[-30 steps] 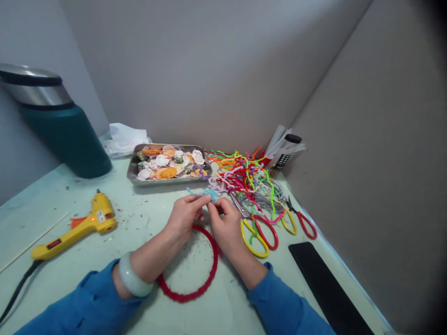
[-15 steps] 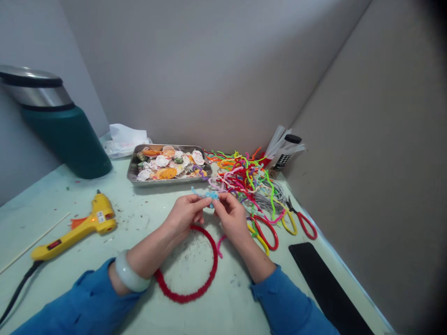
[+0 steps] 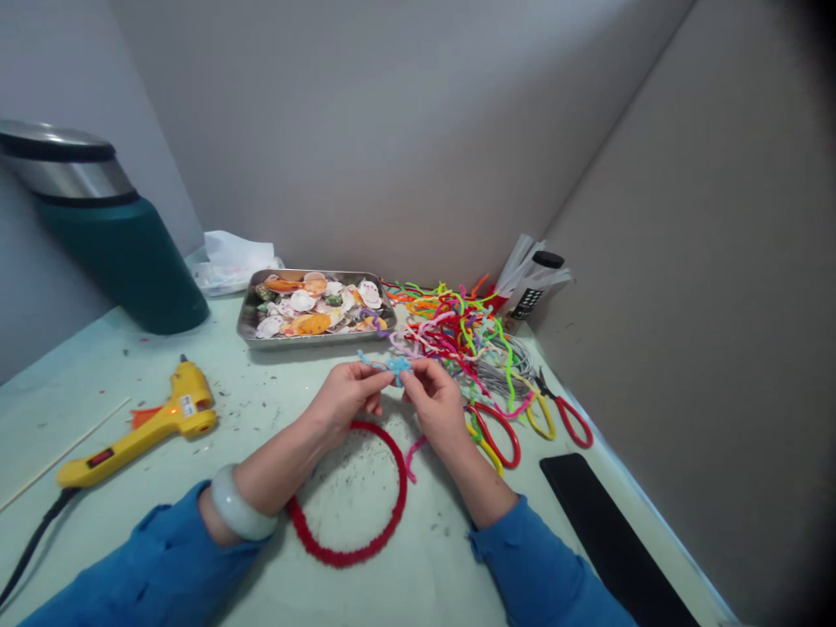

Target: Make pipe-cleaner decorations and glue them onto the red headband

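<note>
Between my fingertips is a light blue pipe cleaner (image 3: 399,367), bent into a small flower-like shape with a loose tail pointing left. My left hand (image 3: 346,399) pinches it from the left side, fingers closed. From the right, my right hand (image 3: 434,402) grips it between thumb and fingers. Both hands are held over the table, just beyond a red fuzzy ring (image 3: 347,557) that lies flat below my wrists. Part of the ring's left side is hidden behind my left forearm. A pink pipe cleaner piece (image 3: 411,460) lies beside the ring, near my right wrist.
A metal tray (image 3: 313,343) of shells stands at the back, beside tangled colourful pipe cleaners (image 3: 450,326). Scissors (image 3: 567,414) and a black strip (image 3: 610,531) lie right. A yellow glue gun (image 3: 140,435) with cord lies left, before a green bottle (image 3: 124,261).
My fingers have shifted slightly apart around the blue pipe cleaner, and its shape has turned a little, showing more of it. Everything else stays in place.
</note>
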Demonstrator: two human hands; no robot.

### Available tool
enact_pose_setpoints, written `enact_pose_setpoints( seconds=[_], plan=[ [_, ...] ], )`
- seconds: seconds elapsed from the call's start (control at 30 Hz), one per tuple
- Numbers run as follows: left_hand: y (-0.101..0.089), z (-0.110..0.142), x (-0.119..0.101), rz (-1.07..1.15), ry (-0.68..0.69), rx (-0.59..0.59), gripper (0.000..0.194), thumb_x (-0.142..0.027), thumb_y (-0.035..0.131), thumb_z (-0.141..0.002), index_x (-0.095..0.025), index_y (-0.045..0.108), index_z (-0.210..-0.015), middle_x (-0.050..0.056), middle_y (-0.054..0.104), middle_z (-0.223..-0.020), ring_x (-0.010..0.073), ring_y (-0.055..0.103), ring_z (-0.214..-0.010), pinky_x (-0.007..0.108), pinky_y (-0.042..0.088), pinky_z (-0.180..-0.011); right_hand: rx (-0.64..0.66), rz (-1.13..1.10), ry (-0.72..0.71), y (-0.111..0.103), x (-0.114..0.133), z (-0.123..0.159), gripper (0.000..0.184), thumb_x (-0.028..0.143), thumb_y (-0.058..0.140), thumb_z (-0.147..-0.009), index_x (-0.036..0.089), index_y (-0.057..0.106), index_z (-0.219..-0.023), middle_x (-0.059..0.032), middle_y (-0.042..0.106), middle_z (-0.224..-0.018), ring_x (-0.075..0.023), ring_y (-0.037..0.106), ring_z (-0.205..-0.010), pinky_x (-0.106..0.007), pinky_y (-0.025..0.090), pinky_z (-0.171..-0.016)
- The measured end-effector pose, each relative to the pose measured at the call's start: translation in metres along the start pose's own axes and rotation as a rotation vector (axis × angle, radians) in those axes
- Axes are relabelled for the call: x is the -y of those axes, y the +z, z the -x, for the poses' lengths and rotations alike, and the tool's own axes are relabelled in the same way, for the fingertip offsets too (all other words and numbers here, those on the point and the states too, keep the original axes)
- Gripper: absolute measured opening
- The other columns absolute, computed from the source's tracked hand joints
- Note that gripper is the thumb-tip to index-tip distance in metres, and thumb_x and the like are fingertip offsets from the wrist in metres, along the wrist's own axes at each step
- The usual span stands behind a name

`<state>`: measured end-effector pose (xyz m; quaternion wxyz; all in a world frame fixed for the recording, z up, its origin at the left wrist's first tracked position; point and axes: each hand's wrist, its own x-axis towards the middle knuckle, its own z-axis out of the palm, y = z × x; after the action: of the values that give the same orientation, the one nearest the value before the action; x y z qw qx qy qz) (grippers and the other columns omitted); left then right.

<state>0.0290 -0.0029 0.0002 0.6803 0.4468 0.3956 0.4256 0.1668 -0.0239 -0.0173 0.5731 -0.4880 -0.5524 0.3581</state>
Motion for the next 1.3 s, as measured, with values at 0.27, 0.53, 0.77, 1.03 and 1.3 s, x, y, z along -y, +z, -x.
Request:
enact_pose_setpoints(
  seconds=[0.27, 0.53, 0.77, 1.03, 1.3],
  plan=[
    [0.000, 0.000, -0.001, -0.052, 0.009, -0.008, 0.024, -0.035, 0.072, -0.064, -0.013, 0.063, -0.064, -0.005, 0.046, -0.036, 0.0061, 0.037, -0.033, 0.021, 0.040, -0.042, 0.039, -0.079, 0.031, 0.000, 0.002, 0.000, 0.015, 0.032, 0.060, -0.077, 0.018, 0.060, -0.084, 0.0013, 0.057, -0.071, -0.0107, 0.050, -0.057, -0.023, 0.042, -0.054],
    [0.000, 0.000, -0.001, -0.033, 0.015, -0.048, 0.023, -0.033, 0.074, -0.062, -0.012, 0.064, -0.064, -0.006, 0.045, -0.039, 0.0043, 0.033, -0.033, 0.022, 0.039, -0.041, 0.022, -0.071, 0.003, 0.000, -0.004, 0.000, 0.016, 0.032, 0.061, -0.076, 0.018, 0.061, -0.084, -0.0004, 0.061, -0.073, -0.0122, 0.052, -0.060, -0.025, 0.044, -0.057],
    [0.000, 0.000, -0.001, 0.006, 0.040, -0.051, 0.022, -0.030, 0.075, -0.062, -0.013, 0.063, -0.070, -0.004, 0.056, -0.053, 0.0040, 0.038, -0.036, 0.021, 0.039, -0.041, 0.026, -0.121, 0.097, 0.001, 0.002, -0.001, 0.015, 0.033, 0.062, -0.075, 0.018, 0.061, -0.077, 0.0035, 0.055, -0.061, -0.0102, 0.048, -0.054, -0.023, 0.039, -0.053],
    [-0.001, 0.000, -0.001, -0.017, 0.024, 0.021, 0.024, -0.035, 0.069, -0.069, -0.015, 0.058, -0.063, -0.006, 0.045, -0.039, 0.0065, 0.042, -0.036, 0.020, 0.038, -0.044, 0.072, -0.164, 0.155, 0.000, 0.007, -0.002, 0.017, 0.034, 0.063, -0.073, 0.017, 0.062, -0.071, 0.0040, 0.053, -0.057, -0.0095, 0.045, -0.051, -0.022, 0.036, -0.051],
    [0.000, 0.000, 0.000, 0.052, 0.039, 0.016, 0.020, -0.031, 0.070, -0.069, -0.015, 0.058, -0.070, -0.004, 0.055, -0.060, 0.0037, 0.041, -0.038, 0.020, 0.039, -0.043, 0.119, -0.170, 0.141, -0.002, 0.009, -0.001, 0.015, 0.032, 0.061, -0.075, 0.017, 0.062, -0.071, 0.0038, 0.053, -0.059, -0.0097, 0.045, -0.053, -0.023, 0.036, -0.054]
  ],
)
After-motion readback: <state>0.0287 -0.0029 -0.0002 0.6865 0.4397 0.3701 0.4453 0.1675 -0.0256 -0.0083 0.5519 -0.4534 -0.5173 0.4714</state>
